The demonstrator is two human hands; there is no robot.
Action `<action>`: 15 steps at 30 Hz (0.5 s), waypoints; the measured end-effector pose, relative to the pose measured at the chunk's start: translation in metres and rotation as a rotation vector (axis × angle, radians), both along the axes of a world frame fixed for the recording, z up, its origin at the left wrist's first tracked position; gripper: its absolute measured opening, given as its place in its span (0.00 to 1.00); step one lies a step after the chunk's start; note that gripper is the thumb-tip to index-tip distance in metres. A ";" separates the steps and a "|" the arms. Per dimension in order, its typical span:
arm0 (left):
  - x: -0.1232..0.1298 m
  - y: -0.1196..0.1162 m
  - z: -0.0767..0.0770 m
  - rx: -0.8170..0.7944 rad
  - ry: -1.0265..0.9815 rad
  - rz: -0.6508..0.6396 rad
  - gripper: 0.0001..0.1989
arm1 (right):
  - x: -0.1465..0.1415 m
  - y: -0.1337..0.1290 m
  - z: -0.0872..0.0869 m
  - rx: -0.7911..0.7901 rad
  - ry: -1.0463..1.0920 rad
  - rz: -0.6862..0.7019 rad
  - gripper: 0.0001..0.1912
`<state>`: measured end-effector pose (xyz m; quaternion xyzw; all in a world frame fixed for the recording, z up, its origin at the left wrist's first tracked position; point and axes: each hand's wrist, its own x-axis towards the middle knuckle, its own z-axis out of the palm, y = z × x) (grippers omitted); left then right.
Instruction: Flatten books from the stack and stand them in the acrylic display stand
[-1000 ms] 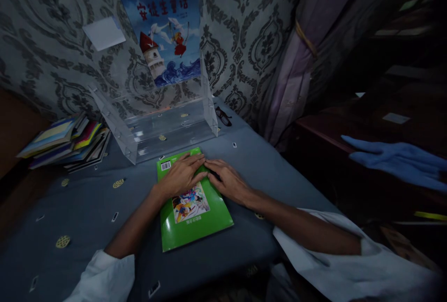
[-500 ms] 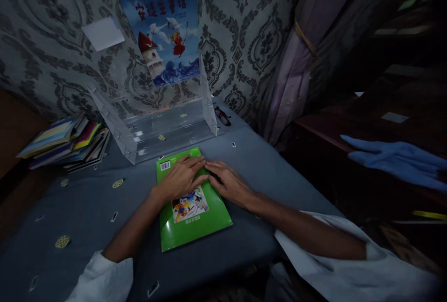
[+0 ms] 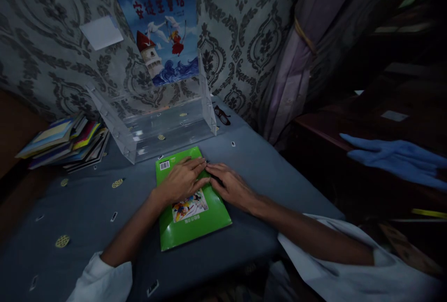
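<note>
head: green book (image 3: 192,213) on blue cloth (image 3: 89,206), patterned wall (image 3: 240,27) behind.

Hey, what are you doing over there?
A person's left hand lies across a closed green book on a cloth-covered table, and the right hand is at the book's right edge. Behind the book stands a clear plastic rack; a pile of books sits off to the left.

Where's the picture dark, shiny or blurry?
Head view: dim overall, darkest toward the right; head view: pale glare on the clear rack and glossy green book; head view: the white right sleeve looks stretched and blurs toward the picture's edge.
</note>
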<state>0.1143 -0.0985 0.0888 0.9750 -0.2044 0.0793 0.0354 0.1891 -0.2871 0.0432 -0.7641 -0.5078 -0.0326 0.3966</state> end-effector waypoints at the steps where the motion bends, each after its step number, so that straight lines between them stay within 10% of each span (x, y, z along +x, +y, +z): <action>1: 0.000 0.000 0.000 0.000 -0.003 -0.003 0.28 | -0.001 0.000 0.001 0.001 0.001 0.002 0.21; 15: -0.009 -0.011 0.005 0.015 0.013 -0.002 0.26 | -0.009 -0.010 0.001 0.001 0.005 0.021 0.19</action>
